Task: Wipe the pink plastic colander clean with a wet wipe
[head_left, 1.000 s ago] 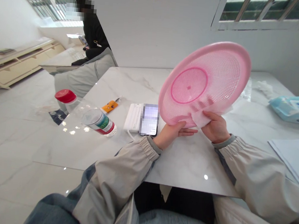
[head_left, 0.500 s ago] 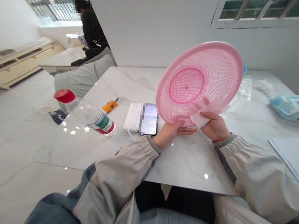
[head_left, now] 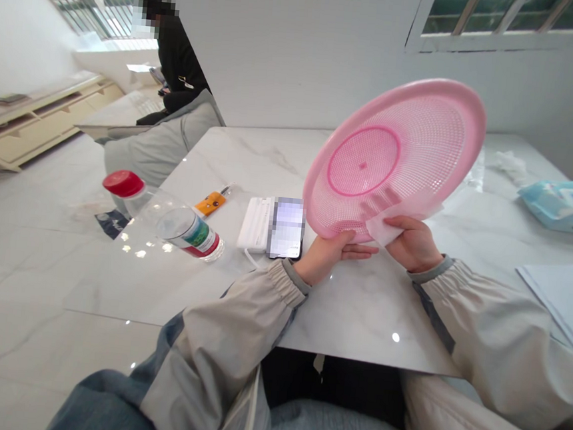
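Observation:
A pink plastic colander [head_left: 397, 151] stands tilted up in front of me, its perforated underside and round foot ring facing me. My left hand [head_left: 326, 255] grips its lower rim, with the fingers stretched out below it. My right hand [head_left: 414, 245] pinches a white wet wipe [head_left: 390, 225], pressing it against the colander's lower right side. The wipe hides a small part of the mesh.
On the marble table [head_left: 358, 308] lie a clear bottle with a red cap [head_left: 123, 184], an orange pouch [head_left: 210, 203], a white power bank [head_left: 255, 224] and a phone [head_left: 288, 230]. A wipes pack [head_left: 568, 206] and papers [head_left: 560, 299] lie right. A seated person [head_left: 174, 58] is behind.
The colander has swung slightly, its far rim moving right and a little up since half a second ago. Both hands stay in nearly the same place, and the wipe remains on the lower side.

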`<state>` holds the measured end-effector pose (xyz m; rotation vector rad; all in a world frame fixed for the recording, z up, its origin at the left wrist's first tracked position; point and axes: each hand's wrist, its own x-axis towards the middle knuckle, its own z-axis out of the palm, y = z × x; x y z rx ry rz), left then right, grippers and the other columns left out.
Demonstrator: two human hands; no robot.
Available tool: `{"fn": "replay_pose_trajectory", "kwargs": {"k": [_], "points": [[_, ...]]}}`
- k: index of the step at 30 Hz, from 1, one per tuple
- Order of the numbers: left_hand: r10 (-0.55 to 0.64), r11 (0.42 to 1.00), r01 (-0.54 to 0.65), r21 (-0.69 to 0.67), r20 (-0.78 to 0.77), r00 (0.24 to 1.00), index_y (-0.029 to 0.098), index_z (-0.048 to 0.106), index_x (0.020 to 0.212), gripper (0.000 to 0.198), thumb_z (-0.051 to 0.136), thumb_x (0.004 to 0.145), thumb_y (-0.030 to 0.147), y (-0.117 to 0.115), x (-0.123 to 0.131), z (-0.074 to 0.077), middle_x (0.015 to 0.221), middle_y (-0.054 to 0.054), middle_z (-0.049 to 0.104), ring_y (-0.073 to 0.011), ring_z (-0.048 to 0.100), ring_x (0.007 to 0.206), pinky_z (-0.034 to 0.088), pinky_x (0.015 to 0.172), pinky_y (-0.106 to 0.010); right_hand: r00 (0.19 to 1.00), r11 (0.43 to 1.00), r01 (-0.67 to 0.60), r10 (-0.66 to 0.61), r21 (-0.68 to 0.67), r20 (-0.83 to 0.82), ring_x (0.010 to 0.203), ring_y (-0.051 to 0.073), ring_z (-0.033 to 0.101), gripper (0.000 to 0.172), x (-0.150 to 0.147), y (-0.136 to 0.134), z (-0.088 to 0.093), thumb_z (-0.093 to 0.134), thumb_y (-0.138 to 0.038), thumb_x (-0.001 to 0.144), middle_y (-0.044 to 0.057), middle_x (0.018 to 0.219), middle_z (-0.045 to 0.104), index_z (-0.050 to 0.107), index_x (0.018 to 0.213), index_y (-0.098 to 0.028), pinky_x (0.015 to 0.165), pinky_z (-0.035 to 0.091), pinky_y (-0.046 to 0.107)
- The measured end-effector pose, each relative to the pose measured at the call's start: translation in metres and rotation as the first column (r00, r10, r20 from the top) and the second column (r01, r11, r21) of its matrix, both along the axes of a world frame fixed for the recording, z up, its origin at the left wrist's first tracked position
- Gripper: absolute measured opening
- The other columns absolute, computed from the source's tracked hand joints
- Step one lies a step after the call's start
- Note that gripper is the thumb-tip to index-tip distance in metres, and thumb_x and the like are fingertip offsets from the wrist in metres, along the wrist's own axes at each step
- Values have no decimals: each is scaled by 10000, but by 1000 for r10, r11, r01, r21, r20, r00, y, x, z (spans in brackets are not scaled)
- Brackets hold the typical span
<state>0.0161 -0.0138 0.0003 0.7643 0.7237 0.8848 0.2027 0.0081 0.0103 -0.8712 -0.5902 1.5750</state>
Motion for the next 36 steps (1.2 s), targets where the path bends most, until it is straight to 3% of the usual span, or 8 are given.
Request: {"fn": "replay_pose_trajectory", "kwargs": {"k": [12, 20, 27, 36], "points": [[-12, 1000, 12, -11, -8, 1000, 73, 649, 1301, 270, 548, 1064, 156, 0, 2, 4, 1329, -241, 798, -271, 861, 952, 647, 1065, -518, 991, 989, 133, -134, 67, 6, 1270, 302, 772, 435, 8, 9, -19, 809, -65, 680, 22, 1102, 855, 780, 1057, -279, 1244, 594, 503], [-18, 1000, 17, -21, -26, 999, 78, 666, 1278, 257, 561, 1061, 168, -1, 1, 6, 1289, -236, 802, -279, 860, 963, 637, 1086, -537, 931, 921, 356, -364, 160, 22, 1279, 260, 763, 485, 10, 18, -24, 856, -105, 678, -27, 1117, 861, 775, 1112, -307, 1265, 551, 401], [-34, 999, 33, -25, -24, 999, 78, 679, 1255, 242, 589, 1049, 167, -1, 0, 5, 1190, -211, 821, -288, 860, 959, 644, 1074, -536, 967, 959, 248, -254, 140, 33, 1271, 266, 767, 450, 10, 14, -20, 798, -122, 685, -54, 1064, 850, 776, 1067, -359, 1297, 532, 449], [-19, 1000, 19, 0, 1, 1000, 79, 677, 1277, 272, 648, 1040, 208, -1, -1, 6, 1187, -197, 819, -295, 863, 963, 640, 1069, -531, 998, 995, 61, -61, 79, -1, 1310, 323, 747, 338, -1, 0, 1, 751, -151, 713, 14, 1055, 850, 777, 1016, -298, 1314, 507, 516]]}}
